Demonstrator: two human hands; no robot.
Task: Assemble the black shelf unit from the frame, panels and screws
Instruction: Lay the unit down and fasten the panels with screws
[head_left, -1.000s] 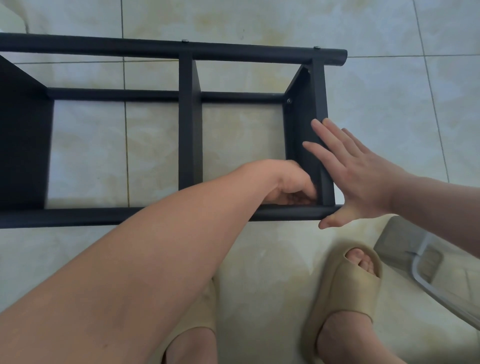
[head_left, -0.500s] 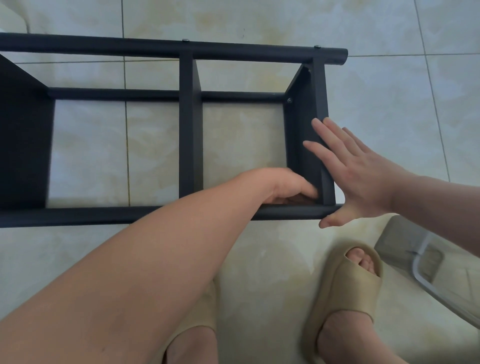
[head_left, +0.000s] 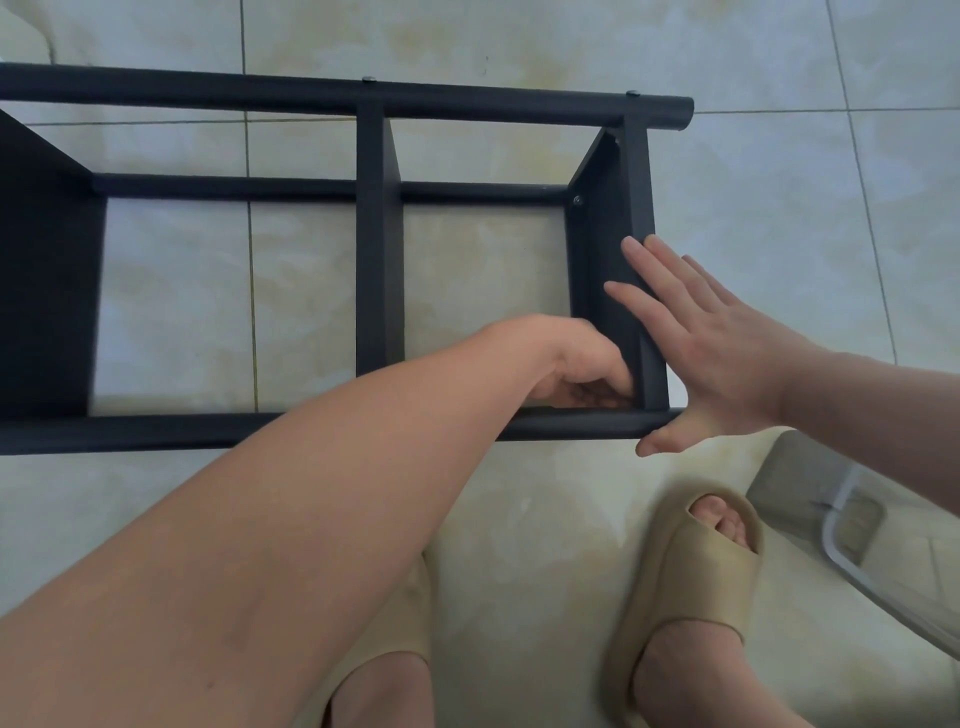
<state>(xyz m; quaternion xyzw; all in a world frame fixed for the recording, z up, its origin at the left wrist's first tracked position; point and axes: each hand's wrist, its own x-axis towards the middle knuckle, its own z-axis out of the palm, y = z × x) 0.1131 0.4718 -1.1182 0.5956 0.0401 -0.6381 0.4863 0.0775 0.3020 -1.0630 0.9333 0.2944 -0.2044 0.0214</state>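
The black shelf unit (head_left: 374, 234) lies on its side on the tiled floor, round rails running left to right and panels standing between them. My right hand (head_left: 711, 353) lies flat with straight fingers against the outer face of the right end panel (head_left: 602, 249). My left hand (head_left: 582, 371) reaches inside the unit to the near bottom corner of that panel, fingers curled there. What those fingers hold is hidden. A screw head (head_left: 576, 199) shows on the panel's far inner corner.
My two feet in beige slippers (head_left: 691, 577) stand just in front of the near rail. A clear plastic bag or tray (head_left: 852, 530) lies on the floor at the right. Pale tiles surround the unit.
My left hand shifted slightly inside the corner, its fingers turning. The right hand and the shelf unit have stayed put.
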